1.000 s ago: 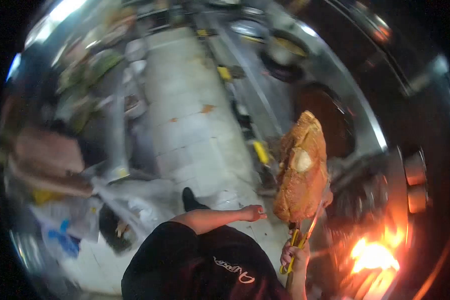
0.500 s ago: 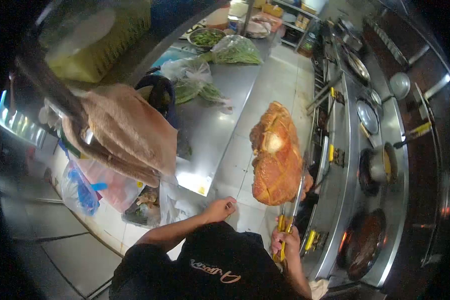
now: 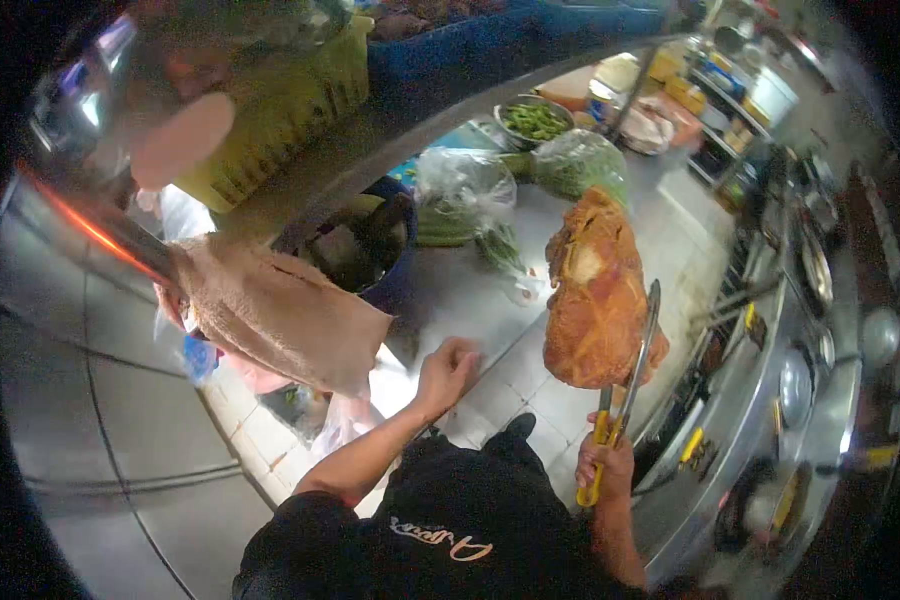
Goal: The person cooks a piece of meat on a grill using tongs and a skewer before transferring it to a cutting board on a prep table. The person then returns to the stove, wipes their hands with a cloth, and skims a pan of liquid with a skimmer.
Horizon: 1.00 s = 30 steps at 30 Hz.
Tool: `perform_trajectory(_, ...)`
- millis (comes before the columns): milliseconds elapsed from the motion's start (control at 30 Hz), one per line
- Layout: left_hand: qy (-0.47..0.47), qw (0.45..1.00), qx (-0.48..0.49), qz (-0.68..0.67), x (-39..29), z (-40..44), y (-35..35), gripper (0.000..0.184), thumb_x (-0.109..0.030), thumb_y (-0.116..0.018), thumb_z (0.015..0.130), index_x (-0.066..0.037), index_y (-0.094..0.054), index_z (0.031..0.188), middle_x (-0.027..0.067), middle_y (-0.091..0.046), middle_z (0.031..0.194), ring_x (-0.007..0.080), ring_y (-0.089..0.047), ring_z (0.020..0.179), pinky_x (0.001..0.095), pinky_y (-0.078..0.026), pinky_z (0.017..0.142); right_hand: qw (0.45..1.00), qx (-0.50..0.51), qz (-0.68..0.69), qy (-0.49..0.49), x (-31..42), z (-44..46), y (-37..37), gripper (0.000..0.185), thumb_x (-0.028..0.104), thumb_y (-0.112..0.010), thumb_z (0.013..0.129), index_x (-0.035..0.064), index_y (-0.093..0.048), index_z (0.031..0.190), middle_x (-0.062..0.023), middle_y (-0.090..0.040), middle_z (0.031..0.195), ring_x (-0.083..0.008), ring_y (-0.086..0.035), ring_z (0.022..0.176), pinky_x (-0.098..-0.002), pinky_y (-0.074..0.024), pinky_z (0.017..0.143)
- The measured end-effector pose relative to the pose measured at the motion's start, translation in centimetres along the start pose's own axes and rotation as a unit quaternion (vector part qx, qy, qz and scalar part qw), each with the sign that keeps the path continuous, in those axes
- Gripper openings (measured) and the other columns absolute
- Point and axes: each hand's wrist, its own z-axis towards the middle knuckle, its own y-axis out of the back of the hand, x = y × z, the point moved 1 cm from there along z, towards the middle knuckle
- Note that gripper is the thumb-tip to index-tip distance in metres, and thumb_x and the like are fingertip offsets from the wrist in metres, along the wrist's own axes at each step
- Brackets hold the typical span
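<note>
A large browned piece of meat hangs upright at right of centre, gripped in metal tongs with yellow handles. My right hand is wrapped round those handles, below the meat. My left hand is over the near edge of the steel table, its fingers curled and loosely apart, with nothing visible in it. A tan towel hangs from a bar to the left of my left hand.
Bagged greens and a bowl of green vegetables stand on the steel table. A yellow crate is on the overhead shelf. Stoves with a pan line the right. Behind the towel, part of another person's hand shows.
The view has swung further toward the table and overhead shelf. The meat, still in the tongs, now appears over the table's edge. The flames seen earlier are out of view.
</note>
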Motion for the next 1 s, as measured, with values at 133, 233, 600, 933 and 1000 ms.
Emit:
perform_trajectory(133,-0.015,0.997,-0.002,0.08,2.1,2.2,-3.0,0.023,-0.019,-0.056,0.085,-0.001,-0.059,0.099,0.0091,-0.064,0.078,0.0164,-0.06,0.07,0.0286,-0.046,0.067,0.993,-0.005,-0.11,-0.037,5.7,3.4,1.8,0.05,0.005,-0.058,0.066,-0.0027,-0.041,0.112,-0.0046,-0.044,0.054,-0.0127,-0.041,0.035,-0.0274,-0.0389,0.03)
perform_trajectory(233,0.091,0.993,-0.067,0.019,-1.7,3.8,-3.1,0.029,-0.021,-0.056,0.085,-0.001,-0.057,0.106,0.0092,-0.063,0.088,0.0163,-0.059,0.078,0.0279,-0.046,0.072,0.987,0.038,-0.142,-0.057,8.5,5.9,3.3,0.05,0.006,-0.057,0.064,-0.0033,-0.041,0.111,-0.0048,-0.045,0.055,-0.0128,-0.041,0.034,-0.0276,-0.0386,0.03)
perform_trajectory(600,0.075,0.951,-0.284,0.096,2.7,14.0,-3.6,0.068,-0.039,-0.061,0.079,-0.01,-0.032,0.134,0.0231,-0.037,0.131,0.0336,-0.046,0.113,0.0396,-0.038,0.093,0.981,0.138,-0.102,-0.094,12.0,15.0,5.8,0.053,0.006,-0.06,0.068,-0.0021,-0.039,0.116,-0.0073,-0.045,0.055,-0.0146,-0.041,0.033,-0.0295,-0.0388,0.029)
perform_trajectory(933,0.141,0.9,-0.315,0.266,4.2,28.4,-4.2,0.073,-0.061,-0.058,0.068,-0.011,-0.051,0.119,0.0166,-0.042,0.127,0.0352,-0.04,0.116,0.0449,-0.031,0.098,0.979,0.027,-0.179,-0.09,15.3,20.4,5.4,0.051,0.0,-0.056,0.063,-0.0025,-0.042,0.112,-0.008,-0.047,0.054,-0.0149,-0.04,0.031,-0.0289,-0.037,0.028)
perform_trajectory(1000,0.154,0.896,-0.294,0.294,3.8,28.7,-5.3,0.069,-0.061,-0.059,0.067,-0.011,-0.055,0.114,0.0131,-0.046,0.123,0.0331,-0.043,0.111,0.045,-0.032,0.095,0.98,0.022,-0.175,-0.095,15.4,21.1,5.5,0.052,0.0,-0.055,0.062,-0.0032,-0.04,0.112,-0.0078,-0.046,0.053,-0.0148,-0.039,0.031,-0.0285,-0.0361,0.028)
